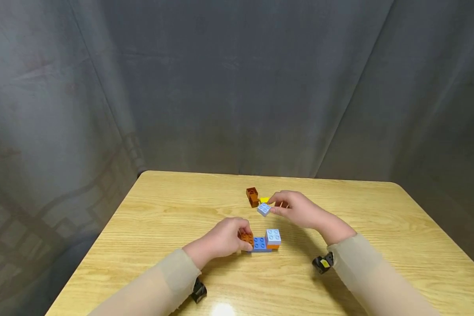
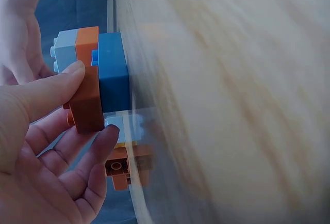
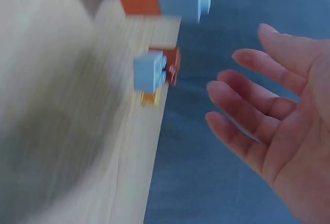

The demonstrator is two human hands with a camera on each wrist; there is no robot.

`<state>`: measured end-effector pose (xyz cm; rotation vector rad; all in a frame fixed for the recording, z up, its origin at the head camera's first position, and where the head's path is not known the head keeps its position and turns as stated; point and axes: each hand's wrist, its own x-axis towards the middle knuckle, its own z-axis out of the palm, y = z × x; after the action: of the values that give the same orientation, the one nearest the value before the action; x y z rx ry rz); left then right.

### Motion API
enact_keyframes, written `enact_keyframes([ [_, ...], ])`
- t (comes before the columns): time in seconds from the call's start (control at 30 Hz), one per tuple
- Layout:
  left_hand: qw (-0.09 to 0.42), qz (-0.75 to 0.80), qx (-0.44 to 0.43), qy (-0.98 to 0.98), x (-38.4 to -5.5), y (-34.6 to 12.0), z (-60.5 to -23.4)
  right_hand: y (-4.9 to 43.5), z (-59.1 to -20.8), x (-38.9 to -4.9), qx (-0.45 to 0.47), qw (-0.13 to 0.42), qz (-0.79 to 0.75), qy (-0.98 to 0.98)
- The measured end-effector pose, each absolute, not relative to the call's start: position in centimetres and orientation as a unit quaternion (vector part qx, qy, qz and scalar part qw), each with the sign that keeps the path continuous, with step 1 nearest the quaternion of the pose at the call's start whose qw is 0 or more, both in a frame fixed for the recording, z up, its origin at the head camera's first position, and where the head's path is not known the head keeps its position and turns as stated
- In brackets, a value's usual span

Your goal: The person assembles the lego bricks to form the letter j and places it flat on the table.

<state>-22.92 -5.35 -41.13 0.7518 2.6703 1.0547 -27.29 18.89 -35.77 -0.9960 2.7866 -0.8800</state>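
My left hand [image 1: 226, 237] pinches a brown brick [image 2: 88, 100] between thumb and fingers. This brick sits on one end of a long blue brick [image 1: 260, 244]. At the blue brick's other end an orange brick [image 2: 87, 43] carries a light blue brick [image 1: 273, 236]. Farther back, my right hand [image 1: 298, 210] reaches over the table near a second light blue brick [image 1: 263, 209]. In the right wrist view its fingers [image 3: 242, 100] are spread and loosely bent, with nothing between them, and the second light blue brick stands apart from them.
Behind the second light blue brick, brown bricks [image 1: 252, 196] and a yellow brick [image 1: 264, 200] lie on the wooden table [image 1: 181, 193]. Something brown shows partly hidden behind the right hand's fingers. A grey curtain [image 1: 237, 87] hangs beyond the far table edge.
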Motion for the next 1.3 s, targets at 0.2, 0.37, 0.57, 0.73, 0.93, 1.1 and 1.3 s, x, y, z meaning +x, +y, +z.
enact_keyframes([
  [0.2, 0.094, 0.357, 0.248, 0.896, -22.9, -5.5, -41.2, 17.6, -36.5, -30.5, -0.282, 0.031, -0.266, 0.921],
  [0.37, 0.093, 0.360, 0.252, 0.893, -22.7, -5.6, -41.4, 16.0, -37.6, -32.1, -0.271, 0.040, -0.245, 0.930],
  [0.57, 0.092, 0.363, 0.258, 0.891, -22.6, -5.6, -41.3, 14.5, -38.4, -33.0, -0.262, 0.043, -0.229, 0.937],
  [0.73, 0.093, 0.365, 0.257, 0.890, -22.5, -5.5, -41.3, 13.8, -38.7, -33.3, -0.270, 0.040, -0.213, 0.938],
  [0.93, 0.090, 0.362, 0.261, 0.890, -22.5, -5.5, -41.3, 13.5, -38.9, -33.2, -0.280, 0.031, -0.179, 0.943],
  [1.1, 0.092, 0.362, 0.260, 0.890, -22.4, -5.5, -41.1, 13.3, -39.3, -33.3, -0.280, 0.010, -0.154, 0.947],
  [1.3, 0.095, 0.362, 0.256, 0.891, -22.3, -5.5, -40.9, 13.2, -39.5, -33.5, -0.283, -0.006, -0.137, 0.949],
])
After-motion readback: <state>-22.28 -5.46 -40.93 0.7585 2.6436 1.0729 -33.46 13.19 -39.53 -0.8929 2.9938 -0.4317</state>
